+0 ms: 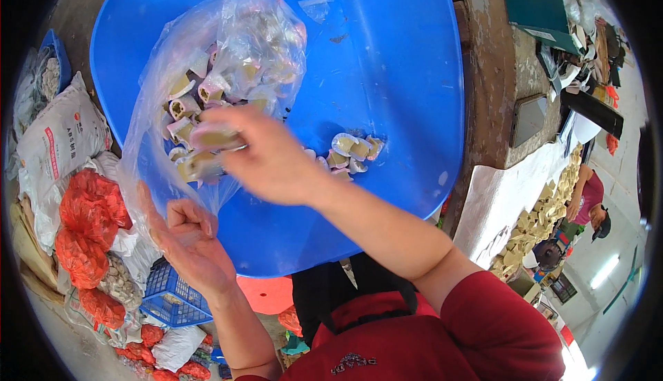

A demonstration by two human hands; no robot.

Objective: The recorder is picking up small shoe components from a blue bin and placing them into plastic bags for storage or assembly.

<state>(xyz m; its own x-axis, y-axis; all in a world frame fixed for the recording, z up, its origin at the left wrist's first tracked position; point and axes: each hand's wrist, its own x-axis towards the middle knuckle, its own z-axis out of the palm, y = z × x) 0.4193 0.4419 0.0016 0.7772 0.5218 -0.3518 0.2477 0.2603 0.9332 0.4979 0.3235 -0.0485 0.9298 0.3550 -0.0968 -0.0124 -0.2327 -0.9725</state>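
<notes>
A clear plastic bag (262, 32) lies in a large blue tub, partly filled with small curved pieces (210, 89) that look pink-white outside and tan inside. My right hand (266, 153), blurred by motion, is over the bag's mouth with fingers closed on a few such pieces (217, 137). At the bag's near edge is my left hand (193, 246), palm up. Its fingers are curled and the bag's film runs along it, so it appears to hold the rim. A small heap of loose pieces (352, 149) sits on the tub floor to the right.
The blue tub's rim (461, 91) surrounds the work. To the left are a white sack (65, 132), red plastic bags (90, 208) and a blue crate (173, 294). A worn wooden bench (487, 70) stands at right, with a phone-like device (530, 120). Another person (587, 194) is farther right.
</notes>
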